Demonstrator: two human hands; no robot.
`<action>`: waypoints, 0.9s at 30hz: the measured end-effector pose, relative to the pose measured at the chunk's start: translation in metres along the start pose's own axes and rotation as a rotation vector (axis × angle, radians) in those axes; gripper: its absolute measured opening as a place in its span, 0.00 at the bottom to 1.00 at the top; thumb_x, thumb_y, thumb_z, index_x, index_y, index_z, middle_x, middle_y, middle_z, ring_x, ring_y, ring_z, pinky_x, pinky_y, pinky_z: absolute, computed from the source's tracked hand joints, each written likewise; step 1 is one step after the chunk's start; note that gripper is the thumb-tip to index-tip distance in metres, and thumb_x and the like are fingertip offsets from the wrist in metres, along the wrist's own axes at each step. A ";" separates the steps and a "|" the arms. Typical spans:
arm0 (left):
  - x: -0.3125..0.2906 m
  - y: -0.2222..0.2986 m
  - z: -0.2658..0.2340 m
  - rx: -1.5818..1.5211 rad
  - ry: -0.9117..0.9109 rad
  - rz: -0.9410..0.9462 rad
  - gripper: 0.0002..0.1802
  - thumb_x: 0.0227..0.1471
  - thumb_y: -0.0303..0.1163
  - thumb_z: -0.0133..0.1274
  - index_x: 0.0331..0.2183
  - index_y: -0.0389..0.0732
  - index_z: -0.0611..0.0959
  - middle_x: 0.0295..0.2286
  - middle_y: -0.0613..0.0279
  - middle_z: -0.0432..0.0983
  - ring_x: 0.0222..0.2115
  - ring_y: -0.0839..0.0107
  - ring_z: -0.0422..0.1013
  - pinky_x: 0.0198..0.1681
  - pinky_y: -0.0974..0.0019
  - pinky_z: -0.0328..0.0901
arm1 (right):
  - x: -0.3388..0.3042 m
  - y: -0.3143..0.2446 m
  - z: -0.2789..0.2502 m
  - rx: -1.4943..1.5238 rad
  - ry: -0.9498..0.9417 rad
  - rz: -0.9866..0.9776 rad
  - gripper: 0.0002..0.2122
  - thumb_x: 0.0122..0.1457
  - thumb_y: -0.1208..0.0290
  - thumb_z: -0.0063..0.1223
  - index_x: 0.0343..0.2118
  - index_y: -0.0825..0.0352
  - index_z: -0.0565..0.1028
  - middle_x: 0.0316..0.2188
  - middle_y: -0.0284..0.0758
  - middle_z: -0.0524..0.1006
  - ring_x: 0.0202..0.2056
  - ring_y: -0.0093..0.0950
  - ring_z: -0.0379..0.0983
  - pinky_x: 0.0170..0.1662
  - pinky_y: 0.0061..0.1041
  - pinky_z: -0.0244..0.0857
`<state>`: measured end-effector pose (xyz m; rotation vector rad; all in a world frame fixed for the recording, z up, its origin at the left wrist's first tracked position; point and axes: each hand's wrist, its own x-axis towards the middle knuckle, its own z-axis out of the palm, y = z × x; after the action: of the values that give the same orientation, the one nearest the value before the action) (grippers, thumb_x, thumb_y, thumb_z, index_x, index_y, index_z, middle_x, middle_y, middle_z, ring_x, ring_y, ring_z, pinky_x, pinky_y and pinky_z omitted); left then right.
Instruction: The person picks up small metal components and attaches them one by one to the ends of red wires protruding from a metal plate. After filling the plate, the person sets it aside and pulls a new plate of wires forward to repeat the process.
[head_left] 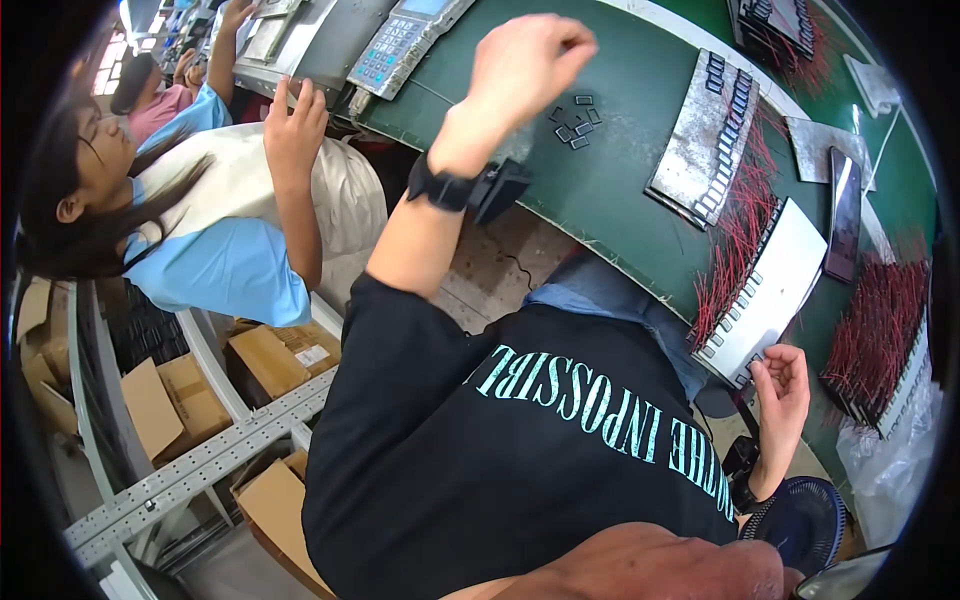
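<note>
White board (775, 280) against right hand (784, 400), well apart from left hand (525, 65).

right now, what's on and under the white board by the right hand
On the white board, small black-framed parts line one long edge, beside red wires. Whatever lies directly under it is covered.

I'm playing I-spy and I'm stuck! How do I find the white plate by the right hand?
Find the big green table, then the right hand at its edge. The white plate starts right by that hand, with red wires bristling along its left side. Unlike the smudged grey plate farther up the picture, its top is bright white and mostly bare.
</note>
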<state>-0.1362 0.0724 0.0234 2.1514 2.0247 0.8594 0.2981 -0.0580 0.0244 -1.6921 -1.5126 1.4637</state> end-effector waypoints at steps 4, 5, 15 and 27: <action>-0.040 -0.011 0.003 0.180 -0.073 0.044 0.10 0.51 0.40 0.61 0.32 0.46 0.89 0.29 0.65 0.81 0.33 0.64 0.76 0.37 0.60 0.71 | 0.007 0.005 -0.009 0.066 -0.063 -0.003 0.05 0.63 0.81 0.54 0.40 0.69 0.71 0.32 0.24 0.70 0.33 0.12 0.65 0.38 0.12 0.61; -0.044 -0.010 0.005 0.179 -0.076 0.046 0.10 0.51 0.40 0.61 0.32 0.46 0.89 0.29 0.65 0.81 0.33 0.64 0.76 0.37 0.60 0.71 | 0.007 0.006 -0.009 0.094 -0.079 0.001 0.05 0.63 0.81 0.54 0.40 0.69 0.71 0.32 0.24 0.70 0.33 0.12 0.65 0.38 0.11 0.61; -0.051 0.022 0.043 0.228 -0.027 0.012 0.07 0.43 0.32 0.65 0.27 0.41 0.86 0.27 0.60 0.78 0.36 0.58 0.73 0.37 0.56 0.71 | 0.002 0.005 0.002 0.016 -0.005 -0.006 0.03 0.65 0.77 0.53 0.40 0.69 0.72 0.32 0.24 0.71 0.34 0.12 0.65 0.39 0.12 0.60; -0.107 0.025 0.050 0.009 0.190 0.182 0.08 0.44 0.28 0.64 0.32 0.42 0.85 0.29 0.65 0.77 0.37 0.61 0.71 0.41 0.59 0.66 | 0.006 0.011 0.006 -0.060 0.107 -0.018 0.04 0.65 0.78 0.54 0.39 0.70 0.73 0.32 0.25 0.72 0.34 0.12 0.67 0.39 0.12 0.61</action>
<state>-0.0903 -0.0154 -0.0454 2.3702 1.9361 1.1194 0.2969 -0.0580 0.0103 -1.7579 -1.5238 1.3087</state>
